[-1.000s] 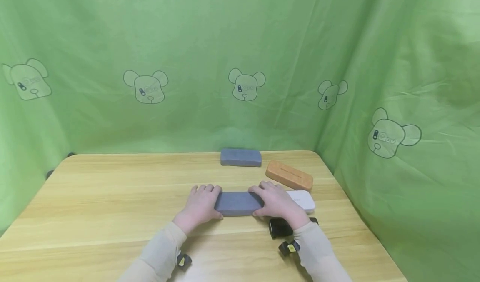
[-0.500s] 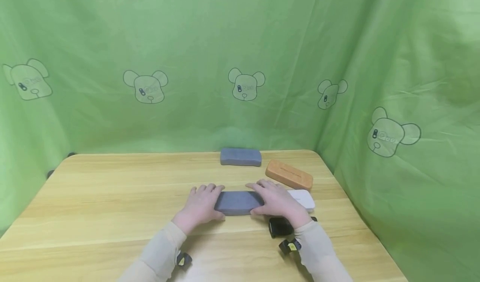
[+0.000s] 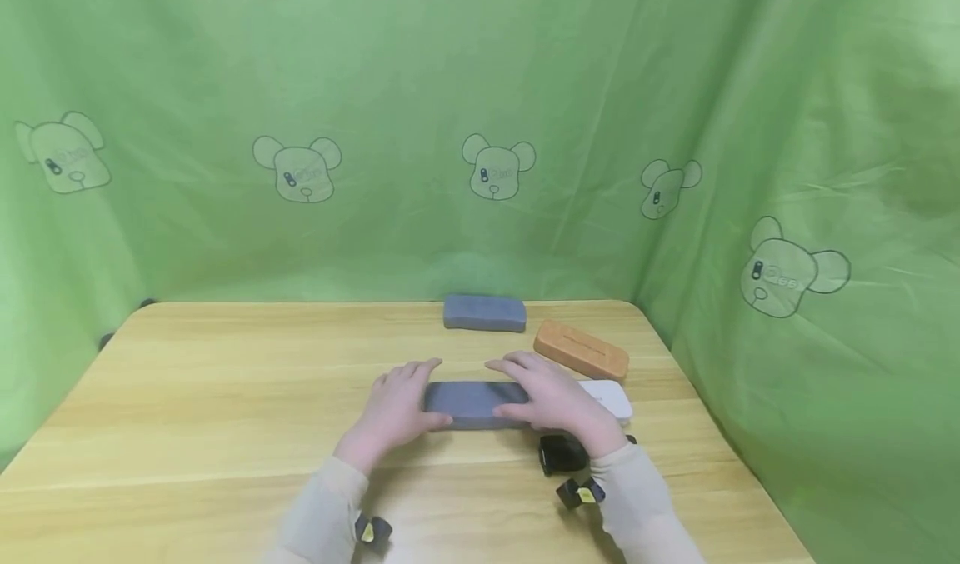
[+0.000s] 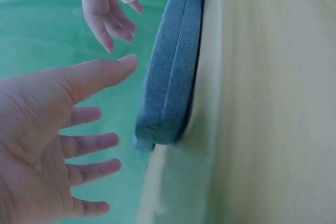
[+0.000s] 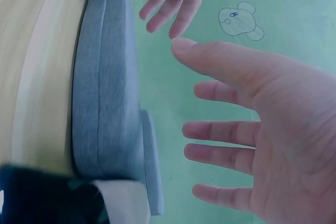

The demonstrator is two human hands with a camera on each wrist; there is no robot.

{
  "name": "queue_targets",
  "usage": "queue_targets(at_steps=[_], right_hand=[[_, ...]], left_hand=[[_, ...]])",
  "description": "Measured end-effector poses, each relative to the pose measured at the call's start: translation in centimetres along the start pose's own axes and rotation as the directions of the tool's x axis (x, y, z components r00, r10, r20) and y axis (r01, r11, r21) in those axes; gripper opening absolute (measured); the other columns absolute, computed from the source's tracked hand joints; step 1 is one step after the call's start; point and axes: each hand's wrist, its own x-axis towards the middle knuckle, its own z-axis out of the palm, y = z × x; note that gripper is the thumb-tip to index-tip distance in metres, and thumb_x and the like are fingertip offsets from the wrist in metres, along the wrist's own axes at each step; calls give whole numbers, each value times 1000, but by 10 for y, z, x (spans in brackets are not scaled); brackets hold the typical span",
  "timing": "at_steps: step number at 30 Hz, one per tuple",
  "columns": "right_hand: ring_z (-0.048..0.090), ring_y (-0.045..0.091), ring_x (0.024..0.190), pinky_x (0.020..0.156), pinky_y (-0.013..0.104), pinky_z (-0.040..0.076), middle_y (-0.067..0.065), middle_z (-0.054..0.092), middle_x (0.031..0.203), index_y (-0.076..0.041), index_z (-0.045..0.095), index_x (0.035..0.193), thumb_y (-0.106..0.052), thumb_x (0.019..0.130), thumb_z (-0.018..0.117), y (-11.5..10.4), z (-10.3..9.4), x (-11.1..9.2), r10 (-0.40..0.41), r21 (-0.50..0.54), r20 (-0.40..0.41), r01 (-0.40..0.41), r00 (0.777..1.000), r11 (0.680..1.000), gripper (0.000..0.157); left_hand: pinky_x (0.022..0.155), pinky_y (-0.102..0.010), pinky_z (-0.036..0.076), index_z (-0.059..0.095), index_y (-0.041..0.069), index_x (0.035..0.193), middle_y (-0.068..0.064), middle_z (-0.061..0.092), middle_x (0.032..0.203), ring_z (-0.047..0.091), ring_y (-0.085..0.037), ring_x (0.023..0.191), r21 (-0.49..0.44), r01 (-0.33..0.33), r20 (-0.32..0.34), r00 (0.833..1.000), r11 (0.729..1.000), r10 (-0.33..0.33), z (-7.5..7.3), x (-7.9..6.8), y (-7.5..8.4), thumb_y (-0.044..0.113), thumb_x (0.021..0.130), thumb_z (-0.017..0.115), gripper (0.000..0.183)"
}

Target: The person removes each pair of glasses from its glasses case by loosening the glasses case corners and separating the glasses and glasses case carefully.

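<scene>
A blue-grey glasses case [image 3: 474,404], fabric-covered and closed, lies lengthwise on the wooden table between my hands. My left hand [image 3: 393,407] hovers by its left end, fingers straight and thumb apart. Over the right end is my right hand [image 3: 553,393], its fingers extended too. The left wrist view shows a gap between my left thumb and the case [image 4: 170,66]. In the right wrist view, my right hand [image 5: 294,124] stands clear of the case [image 5: 102,87] as well. Neither hand holds anything.
Another blue-grey case [image 3: 484,313] lies at the table's back edge. An orange case [image 3: 581,350] sits at an angle to the right, with a white case [image 3: 612,400] partly behind my right hand. A black case [image 3: 562,456] is below my right wrist. Green curtain [image 3: 390,239] surrounds the table.
Both hands have let go of the near blue-grey case and lifted slightly, their fingers straightening. The case stays on the table. The head view has shifted slightly.
</scene>
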Motion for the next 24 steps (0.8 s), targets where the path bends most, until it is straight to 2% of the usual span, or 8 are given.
queue_targets(at_steps=[5,9,13,15,18,24], right_hand=[[58,29,119,101,48,49,8,60,130,-21,52,140,-48,82,72,-11,0,6,-41,-10,-23,40,999,999,67],[59,29,118,100,49,50,9,60,130,-20,51,140,-50,81,73,-19,5,12,-49,-25,-3,49,999,998,69],[58,30,118,100,51,49,10,59,133,-20,51,141,-49,80,75,-23,14,17,-39,-12,39,39,999,999,72],[58,31,118,99,53,49,10,58,133,-20,51,141,-46,79,77,-23,18,18,-30,-4,58,30,998,1000,72],[58,31,119,100,54,48,10,58,134,-20,51,140,-40,77,79,-22,22,19,-15,16,71,14,997,1000,72],[59,31,116,99,53,49,11,58,133,-17,52,139,-31,76,81,-17,28,19,3,56,88,-8,996,998,71]], left_hand=[[115,-60,31,37,11,149,-16,48,148,45,-37,135,-160,50,-46,997,986,-58,3,-4,-5,45,72,82,95],[114,-60,32,34,9,150,-18,44,150,42,-40,138,-311,74,-35,995,948,-89,10,-6,-10,42,71,84,100],[114,-60,32,33,5,150,-20,44,150,40,-41,138,-405,87,-15,995,910,-102,19,-6,-17,40,69,85,102],[115,-62,30,34,3,149,-21,43,149,39,-42,138,-428,95,-13,994,899,-112,25,-6,-20,39,68,86,102],[116,-63,25,37,0,146,-24,43,149,34,-46,140,-432,100,-19,993,896,-120,33,-5,-22,39,67,86,101],[119,-64,13,44,-3,140,-25,43,149,25,-49,143,-314,108,-31,992,943,-123,47,-5,-22,46,67,85,98]])
